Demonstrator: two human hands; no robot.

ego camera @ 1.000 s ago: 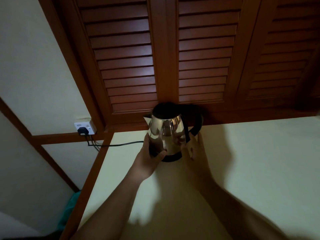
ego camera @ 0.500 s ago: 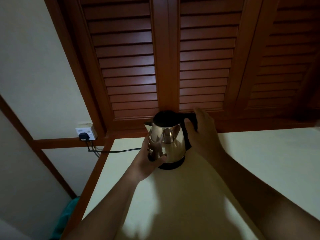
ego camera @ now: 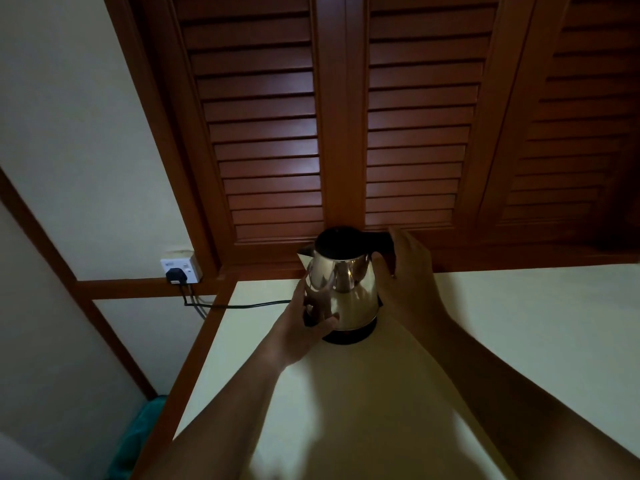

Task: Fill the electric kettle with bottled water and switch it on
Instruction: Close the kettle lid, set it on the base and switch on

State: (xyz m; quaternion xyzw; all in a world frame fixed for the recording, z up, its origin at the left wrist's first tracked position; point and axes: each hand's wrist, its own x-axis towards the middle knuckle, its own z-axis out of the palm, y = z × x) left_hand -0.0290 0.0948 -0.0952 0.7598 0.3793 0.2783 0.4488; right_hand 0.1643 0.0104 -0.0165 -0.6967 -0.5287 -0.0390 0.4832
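the shiny kettle (ego camera: 341, 292) is sitting on its black base (ego camera: 349, 336) at the back of the pale counter (ego camera: 502, 341), w/ lid shut. left hand (ego camera: 304, 327) is cupping its lower left side, fingers curled on it. right hand (ego camera: 408, 282) is wrapping round the black handle (ego camera: 379, 239). a black cord (ego camera: 242, 305) is running to the wall plug (ego camera: 176, 274).

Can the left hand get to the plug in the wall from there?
Probably yes. The left hand is resting on the kettle, and nothing stands between it and the plug, only the cord. It would have to let go first.
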